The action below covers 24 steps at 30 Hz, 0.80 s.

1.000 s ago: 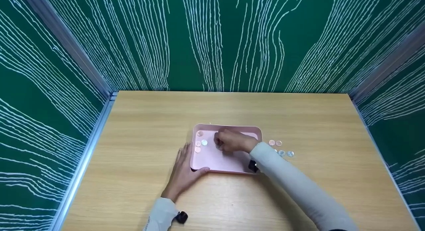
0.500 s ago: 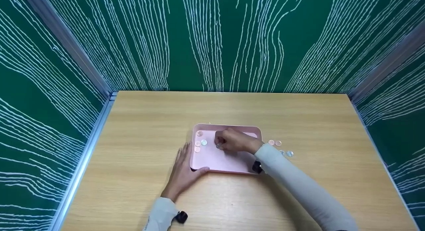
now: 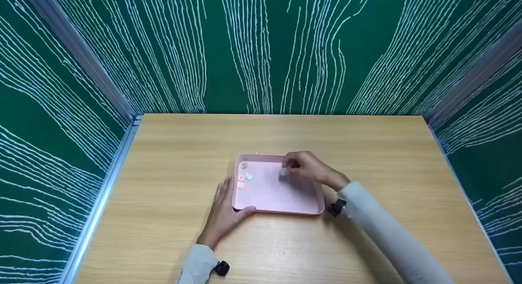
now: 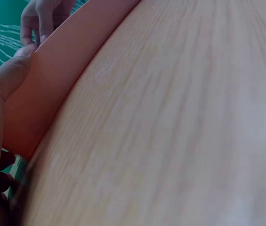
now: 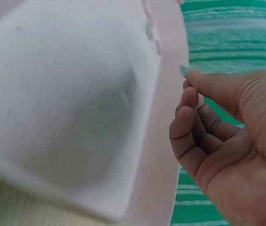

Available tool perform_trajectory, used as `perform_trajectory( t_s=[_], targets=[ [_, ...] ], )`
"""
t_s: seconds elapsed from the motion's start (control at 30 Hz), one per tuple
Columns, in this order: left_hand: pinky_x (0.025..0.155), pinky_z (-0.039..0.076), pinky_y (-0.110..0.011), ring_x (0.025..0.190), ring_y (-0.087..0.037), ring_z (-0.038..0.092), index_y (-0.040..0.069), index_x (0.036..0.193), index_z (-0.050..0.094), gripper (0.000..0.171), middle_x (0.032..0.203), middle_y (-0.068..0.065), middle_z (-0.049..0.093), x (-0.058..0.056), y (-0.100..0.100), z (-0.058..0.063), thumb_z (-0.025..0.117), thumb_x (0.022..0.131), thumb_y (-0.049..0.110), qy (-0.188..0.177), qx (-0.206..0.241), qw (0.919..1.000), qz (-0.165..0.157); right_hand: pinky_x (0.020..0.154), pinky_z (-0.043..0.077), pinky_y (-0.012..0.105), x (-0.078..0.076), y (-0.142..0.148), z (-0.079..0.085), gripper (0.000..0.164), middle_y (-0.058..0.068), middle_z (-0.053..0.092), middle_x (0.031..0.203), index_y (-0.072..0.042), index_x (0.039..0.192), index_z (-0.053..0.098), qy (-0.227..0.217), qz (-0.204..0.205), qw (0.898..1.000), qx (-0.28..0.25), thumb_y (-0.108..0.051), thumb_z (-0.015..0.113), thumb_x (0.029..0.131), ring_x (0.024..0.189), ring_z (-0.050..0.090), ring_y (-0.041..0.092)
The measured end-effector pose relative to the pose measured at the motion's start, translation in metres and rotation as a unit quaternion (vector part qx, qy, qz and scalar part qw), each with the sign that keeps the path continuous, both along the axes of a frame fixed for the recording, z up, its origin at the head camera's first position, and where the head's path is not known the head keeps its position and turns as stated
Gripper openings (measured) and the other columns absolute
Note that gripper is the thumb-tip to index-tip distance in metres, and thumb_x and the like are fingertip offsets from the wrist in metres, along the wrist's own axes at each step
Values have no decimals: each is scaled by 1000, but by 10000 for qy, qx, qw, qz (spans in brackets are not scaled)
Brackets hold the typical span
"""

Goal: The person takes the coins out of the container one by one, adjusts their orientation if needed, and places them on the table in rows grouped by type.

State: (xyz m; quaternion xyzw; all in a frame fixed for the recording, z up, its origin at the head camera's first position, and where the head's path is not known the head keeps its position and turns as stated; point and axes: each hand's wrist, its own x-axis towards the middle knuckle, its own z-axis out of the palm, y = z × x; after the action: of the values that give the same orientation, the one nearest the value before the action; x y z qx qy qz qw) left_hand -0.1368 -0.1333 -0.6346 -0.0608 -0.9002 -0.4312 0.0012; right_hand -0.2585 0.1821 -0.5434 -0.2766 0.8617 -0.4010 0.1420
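Observation:
The pink tray [image 3: 281,200] sits on the wooden table. Along its front left corner rests my left hand [image 3: 223,216], fingers straight against the outer left wall and thumb at the front wall; in the left wrist view the thumb [image 4: 15,73] reaches the rim. My right hand [image 3: 308,167] is over the tray's right part, pinching a silver coin [image 3: 283,171] between thumb and fingertips. The same coin [image 5: 184,71] shows edge-on in the right wrist view. Inside the tray, near the left wall, lie a silver coin [image 3: 249,176] and copper coins [image 3: 241,185].
The wooden table [image 3: 183,145] surrounds the tray on all sides. Green walls [image 3: 281,51] with pale wavy lines stand at the back and both sides. The right sleeve [image 3: 383,227] crosses the table's right part and hides what is under it.
My right hand has moved right and lifted from the tray's middle, pinching the coin. The coins seen right of the tray before are now covered by the right arm. My left hand stays put.

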Motion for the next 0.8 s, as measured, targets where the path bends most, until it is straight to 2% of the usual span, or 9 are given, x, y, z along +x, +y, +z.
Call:
perform_trajectory(
  t_s=[0.17,0.43,0.67,0.8],
  targets=[
    [135,16,-65,168,-46,12,14,178,22,126,182,-19,22,0,-1,0,90,84,64,-13,42,10000,25,82,60,24,7,30,2,16,14,79,105,4,112,78,-34,-318,9990,-325,10,73,98,93,71,22],
    [136,14,-64,169,-44,10,15,178,22,125,182,-17,21,1,1,0,88,85,66,-68,77,9999,35,77,59,21,23,77,-2,14,12,77,103,2,115,78,-128,-905,9949,-437,3,75,101,90,66,24],
    [136,15,-64,168,-47,13,11,177,24,125,181,-21,23,2,2,1,88,85,66,20,54,10000,-7,72,58,20,47,129,-9,13,17,76,104,1,115,78,-303,-1807,9810,-632,-1,76,102,86,65,20],
    [136,16,-63,167,-49,15,9,176,24,124,180,-23,25,1,1,1,88,86,65,153,-28,9999,-35,73,56,18,58,154,-14,13,19,76,107,3,114,77,-125,-2134,9742,-728,0,76,102,88,65,15]
  ],
)
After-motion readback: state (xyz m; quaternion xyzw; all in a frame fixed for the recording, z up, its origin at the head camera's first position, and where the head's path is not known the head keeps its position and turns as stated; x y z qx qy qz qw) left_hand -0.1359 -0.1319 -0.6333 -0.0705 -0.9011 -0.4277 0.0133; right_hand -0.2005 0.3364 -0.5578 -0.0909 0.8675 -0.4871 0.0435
